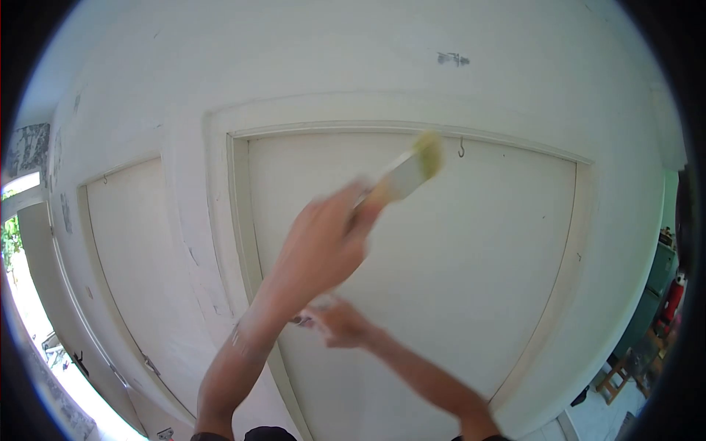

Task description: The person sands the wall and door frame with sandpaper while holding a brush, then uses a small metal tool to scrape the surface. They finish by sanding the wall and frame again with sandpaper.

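Note:
My left hand [320,239] is raised in front of a white door panel, its fingers closed round the handle of a paintbrush [412,175]. The brush points up and to the right, with a metal ferrule and yellowish bristles near the top of the door frame [353,126]; motion smears it. Lower down and partly behind the left wrist, my right hand [338,323] is closed on something small and dark that I cannot make out. Behind both hands stands the white door [441,272].
A metal hook [462,148] hangs under the top of the frame. On the left are a second white door [136,250] and an open door [62,294] with daylight beyond. A wooden stool [614,382] and a green cabinet [647,301] stand at the far right.

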Available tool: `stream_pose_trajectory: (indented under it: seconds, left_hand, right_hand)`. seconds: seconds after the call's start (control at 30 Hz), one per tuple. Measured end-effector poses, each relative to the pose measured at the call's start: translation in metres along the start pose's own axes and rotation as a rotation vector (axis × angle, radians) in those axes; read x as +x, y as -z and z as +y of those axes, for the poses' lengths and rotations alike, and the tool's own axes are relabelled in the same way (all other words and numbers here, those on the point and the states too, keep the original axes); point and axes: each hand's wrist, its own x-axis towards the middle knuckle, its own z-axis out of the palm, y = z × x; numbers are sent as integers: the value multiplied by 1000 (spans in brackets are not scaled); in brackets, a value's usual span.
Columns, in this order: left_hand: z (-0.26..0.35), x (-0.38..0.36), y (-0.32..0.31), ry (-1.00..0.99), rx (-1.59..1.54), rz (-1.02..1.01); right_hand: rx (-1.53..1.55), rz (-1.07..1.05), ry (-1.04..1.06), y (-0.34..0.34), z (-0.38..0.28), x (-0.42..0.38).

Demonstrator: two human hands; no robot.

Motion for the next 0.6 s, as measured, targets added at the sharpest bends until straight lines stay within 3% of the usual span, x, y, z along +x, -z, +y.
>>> stream_pose_trajectory:
  seconds: [0.13, 0.17, 0.27, 0.3, 0.33, 0.37, 0.4, 0.43, 0.47, 0.5, 0.53, 0.57, 0.6]
  left_hand:
    - [40, 118, -39, -195, 222, 59]
    - [39, 135, -37, -191, 233, 55]
    - [34, 142, -15, -83, 329, 52]
    - [25, 132, 6, -14, 336, 49]
    - [-9, 125, 30, -67, 411, 117]
    - [-32, 105, 60, 93, 398, 169]
    - [-98, 94, 114, -66, 551, 136]
    - [-88, 67, 146, 295, 483, 254]
    - [-113, 39, 189, 350, 633, 477]
    - [-190, 23, 272, 266, 994, 503]
    - [-213, 0, 317, 335, 1082, 544]
    - [-203, -14, 337, 557, 848, 510]
    - [-190, -18, 336, 549, 862, 518]
  right_hand:
    - [202, 16, -163, -51, -22, 6]
    - [278, -27, -243, -54, -27, 7]
    - [239, -134, -152, -54, -31, 6]
    - [243, -139, -145, -49, -30, 3]
    - [300, -144, -183, -43, -28, 2]
    - [358, -147, -220, -37, -26, 1]
    - [367, -148, -213, -32, -24, -1]
    - [368, -132, -232, -27, -21, -4]
    - [368, -115, -249, -21, -19, -5]
    - [378, -117, -236, -15, -18, -6]
    - [342, -148, -266, -8, -19, -8]
    - [302, -177, -294, -2, -20, -9]
    - [305, -169, -278, 2, -19, -9]
